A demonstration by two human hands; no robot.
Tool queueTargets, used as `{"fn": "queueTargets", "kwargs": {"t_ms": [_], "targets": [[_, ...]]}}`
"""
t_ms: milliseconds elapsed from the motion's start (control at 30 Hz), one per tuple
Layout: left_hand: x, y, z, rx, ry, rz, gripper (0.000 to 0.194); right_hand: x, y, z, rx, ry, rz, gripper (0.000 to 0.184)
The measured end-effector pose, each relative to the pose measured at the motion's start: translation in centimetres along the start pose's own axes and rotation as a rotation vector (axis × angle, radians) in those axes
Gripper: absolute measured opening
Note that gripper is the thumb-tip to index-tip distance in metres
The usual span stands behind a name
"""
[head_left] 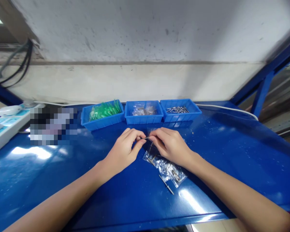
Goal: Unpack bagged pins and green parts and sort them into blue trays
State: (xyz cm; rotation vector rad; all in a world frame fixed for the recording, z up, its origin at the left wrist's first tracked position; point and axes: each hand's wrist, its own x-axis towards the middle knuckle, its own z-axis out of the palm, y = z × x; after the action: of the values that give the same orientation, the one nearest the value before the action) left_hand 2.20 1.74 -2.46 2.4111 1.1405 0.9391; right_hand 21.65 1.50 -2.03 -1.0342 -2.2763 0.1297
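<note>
Head view: your left hand (124, 148) and right hand (172, 145), grips nearly closed, pinch thin metal piece (146, 138) near clear bags (168, 168). Keep pinch light, piece level; avoid brushing loose pin (166, 184).

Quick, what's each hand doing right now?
Left hand: fingers closed on a thin metal piece.
Right hand: fingers pinching the same piece's other end.

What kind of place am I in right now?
Probably a small workshop or packing bench: blue parts bins, one with metal pins, and small clear bags on a blue metal table.
</note>
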Motion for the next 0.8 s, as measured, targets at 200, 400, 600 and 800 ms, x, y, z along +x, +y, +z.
{"fn": "queueTargets", "kwargs": {"t_ms": [200,400,600,800], "targets": [[0.23,0.06,-0.15,0.038,0.020,-0.007,0.020,-0.24,-0.60,-0.11,-0.006,-0.018,-0.004,0.024],[0.06,0.02,-0.23,-0.009,-0.029,-0.042,0.024,-0.29,-0.63,-0.15,-0.040,-0.003,-0.042,0.022],[-0.12,0.16,-0.48,-0.020,-0.017,-0.039,0.020,-0.14,-0.64,-0.72,-0.018,0.035,-0.015,0.025],[-0.37,0.13,-0.60,-0.054,-0.001,0.029,0.029,-0.08,-0.81,-0.96,0.009,0.068,-0.165,0.017]]}}
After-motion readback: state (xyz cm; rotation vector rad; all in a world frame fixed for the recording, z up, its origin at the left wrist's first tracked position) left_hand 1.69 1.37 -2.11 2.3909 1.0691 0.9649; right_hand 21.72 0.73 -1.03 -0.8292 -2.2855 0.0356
